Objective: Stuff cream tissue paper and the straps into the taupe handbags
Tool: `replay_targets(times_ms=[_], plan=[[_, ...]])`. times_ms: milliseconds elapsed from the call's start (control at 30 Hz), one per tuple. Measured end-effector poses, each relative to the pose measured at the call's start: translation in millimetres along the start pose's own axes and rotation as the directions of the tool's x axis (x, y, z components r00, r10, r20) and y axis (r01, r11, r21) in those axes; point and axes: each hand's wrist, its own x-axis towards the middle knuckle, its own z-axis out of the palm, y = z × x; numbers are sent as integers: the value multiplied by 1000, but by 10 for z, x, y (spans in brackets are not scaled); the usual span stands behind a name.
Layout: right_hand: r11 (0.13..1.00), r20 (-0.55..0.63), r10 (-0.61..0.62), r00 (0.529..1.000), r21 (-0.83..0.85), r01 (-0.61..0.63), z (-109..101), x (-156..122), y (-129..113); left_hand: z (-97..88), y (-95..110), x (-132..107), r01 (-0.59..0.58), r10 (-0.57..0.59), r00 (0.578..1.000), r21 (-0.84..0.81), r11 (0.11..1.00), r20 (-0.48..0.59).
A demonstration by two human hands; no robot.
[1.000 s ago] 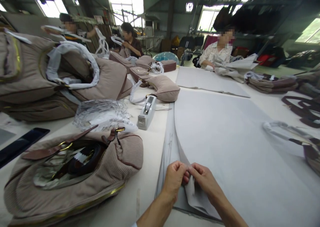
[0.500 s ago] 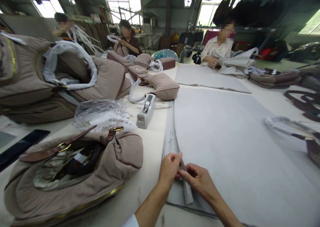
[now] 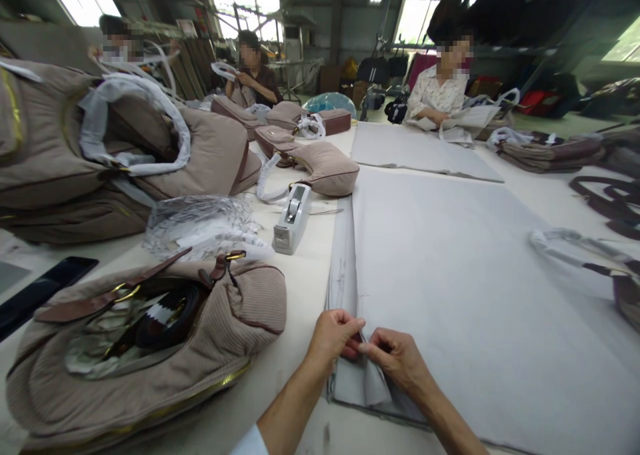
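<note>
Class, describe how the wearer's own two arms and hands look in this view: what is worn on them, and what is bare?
Both hands are bare: no gloves, rings or watch show on the left hand or the right hand. Both forearms are uncovered. A white sleeve edge shows on the left arm at the bottom of the frame.

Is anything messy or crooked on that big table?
Mostly tidy. The one odd spot is the near corner of the grey sheet stack: the left hand and right hand pinch a sheet there, so it is lifted and folded instead of lying flat. A crinkled plastic heap lies loose beside the tape dispenser.
</note>
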Motion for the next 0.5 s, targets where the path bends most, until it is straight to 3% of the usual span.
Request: replay_targets(times_ms=[167, 300, 400, 500], plan=[[996, 32, 33, 999, 81, -36, -31, -3, 49, -27, 5, 9, 16, -16, 1000, 77, 997, -4], [999, -82, 42, 996, -29, -44, -281, -6, 171, -125, -7, -31, -12, 42, 993, 262, 965, -110], [987, -226, 131, 965, -66, -150, -584, 18, 320, -165, 69, -115, -91, 196, 961, 443, 892, -195], [959, -374, 280, 884, 73, -273, -792, 3, 382, -45, 205, -150, -360, 488, 868, 560, 746, -92]])
